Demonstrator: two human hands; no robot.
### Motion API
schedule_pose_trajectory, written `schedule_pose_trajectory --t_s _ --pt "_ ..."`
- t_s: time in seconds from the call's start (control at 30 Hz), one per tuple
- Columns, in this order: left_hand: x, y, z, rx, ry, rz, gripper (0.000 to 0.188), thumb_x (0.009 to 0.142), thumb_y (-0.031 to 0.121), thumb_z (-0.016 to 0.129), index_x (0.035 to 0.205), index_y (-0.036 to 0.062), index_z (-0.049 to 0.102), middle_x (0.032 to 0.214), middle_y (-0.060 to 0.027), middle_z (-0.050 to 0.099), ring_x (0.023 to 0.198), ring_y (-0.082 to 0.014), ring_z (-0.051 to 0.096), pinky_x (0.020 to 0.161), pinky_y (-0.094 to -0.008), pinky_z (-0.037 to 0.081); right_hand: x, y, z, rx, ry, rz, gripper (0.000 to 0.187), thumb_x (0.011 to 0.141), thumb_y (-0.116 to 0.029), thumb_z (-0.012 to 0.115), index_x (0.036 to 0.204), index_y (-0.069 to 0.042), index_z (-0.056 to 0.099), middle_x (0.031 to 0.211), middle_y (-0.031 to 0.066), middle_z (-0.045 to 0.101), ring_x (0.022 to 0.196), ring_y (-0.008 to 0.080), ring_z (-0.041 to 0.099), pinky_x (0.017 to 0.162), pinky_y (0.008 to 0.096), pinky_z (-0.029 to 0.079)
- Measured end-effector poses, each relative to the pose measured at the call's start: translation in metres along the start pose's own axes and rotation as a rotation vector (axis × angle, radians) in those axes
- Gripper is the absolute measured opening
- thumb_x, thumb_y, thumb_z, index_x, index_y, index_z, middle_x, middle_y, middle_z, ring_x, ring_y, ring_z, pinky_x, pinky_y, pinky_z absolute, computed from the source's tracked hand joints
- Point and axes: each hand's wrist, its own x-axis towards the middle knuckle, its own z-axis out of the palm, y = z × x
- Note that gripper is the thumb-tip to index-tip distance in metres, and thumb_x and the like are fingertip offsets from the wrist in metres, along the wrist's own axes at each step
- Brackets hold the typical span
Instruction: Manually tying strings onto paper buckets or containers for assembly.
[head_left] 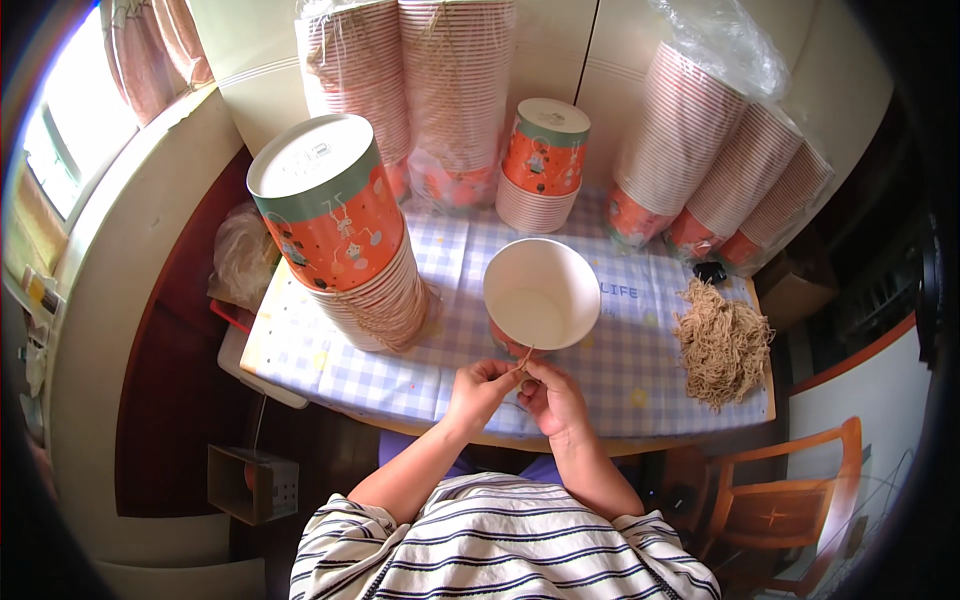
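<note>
A white-lined paper bucket (543,285) stands at the table's near middle, its mouth tilted toward me. Just at its near rim, my left hand (478,396) and my right hand (556,402) meet, fingertips pinched on a thin tan string (528,357). Whether the string is fixed to the bucket is hidden by my fingers. To the right lies a tangled heap of tan strings (724,345). At the left is a tall stack of upside-down paper buckets (345,225), orange and green on top, with tan strings hanging along its lower right side.
Plastic-wrapped bucket stacks (455,100) line the wall, with more wrapped stacks (685,130) at the right. A shorter inverted stack (545,160) stands between them. Blue checked cloth (450,300) covers the table. A wooden chair (780,500) is at the lower right, and a small black object (710,271) lies near the strings.
</note>
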Motion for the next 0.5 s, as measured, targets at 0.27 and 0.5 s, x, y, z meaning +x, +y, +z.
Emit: schedule_pose_trajectory --t_s 0.27,0.5 --pt "-0.001 0.001 0.0 -0.134 -0.019 -0.075 0.009 0.082 0.013 0.066 0.086 0.0043 0.064 0.073 0.0033 0.058 0.058 -0.0025 0.042 0.053 -0.018 0.032 0.001 0.005 0.002 -0.096 0.028 -0.127 0.011 0.082 -0.015 0.067 0.09 -0.007 0.067 0.07 -0.0042 0.059 0.057 0.0044 0.047 0.054 0.0197 0.036" --pt "0.0 -0.013 -0.005 -0.007 -0.005 0.102 0.011 0.084 0.008 0.063 0.088 -0.0012 0.064 0.077 0.0012 0.061 0.067 -0.0025 0.051 0.057 -0.0179 0.039 0.001 0.0 0.001 -0.117 0.006 -0.104 0.013 0.082 -0.015 0.066 0.092 -0.007 0.067 0.073 -0.0031 0.06 0.056 0.0049 0.047 0.053 0.0198 0.037"
